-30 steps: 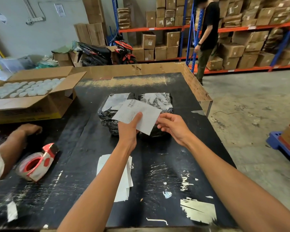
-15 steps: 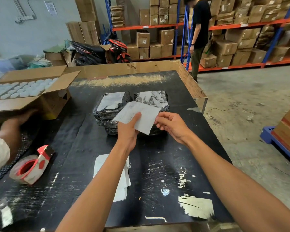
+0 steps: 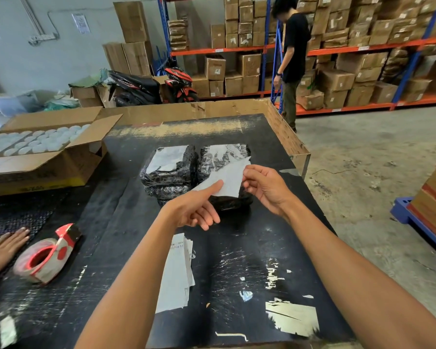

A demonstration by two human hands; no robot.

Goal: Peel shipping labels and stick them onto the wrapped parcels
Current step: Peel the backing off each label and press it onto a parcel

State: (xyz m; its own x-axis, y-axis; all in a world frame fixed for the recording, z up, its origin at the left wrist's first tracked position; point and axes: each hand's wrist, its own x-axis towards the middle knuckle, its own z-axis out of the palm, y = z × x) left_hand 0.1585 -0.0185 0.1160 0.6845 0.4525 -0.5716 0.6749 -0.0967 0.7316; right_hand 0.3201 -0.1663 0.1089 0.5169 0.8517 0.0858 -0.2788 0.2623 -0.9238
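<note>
Two black wrapped parcels lie side by side on the black table, the left parcel (image 3: 169, 170) and the right parcel (image 3: 224, 153), each with a white label on top. I hold a white shipping label (image 3: 228, 178) in the air over the right parcel. My right hand (image 3: 264, 187) pinches its right edge. My left hand (image 3: 195, 209) touches its lower left corner with thumb and forefinger. A stack of labels (image 3: 176, 273) lies on the table under my left forearm.
A red tape dispenser (image 3: 45, 253) sits at the left, beside another person's hand (image 3: 3, 248). An open cardboard box (image 3: 43, 152) of white lids stands at far left. A person in black (image 3: 292, 54) stands by shelving full of boxes behind the table.
The label has shifted right and tilted, and my left hand has slid from gripping its middle to touching its lower corner. The other person's hand has moved down beside the tape dispenser.
</note>
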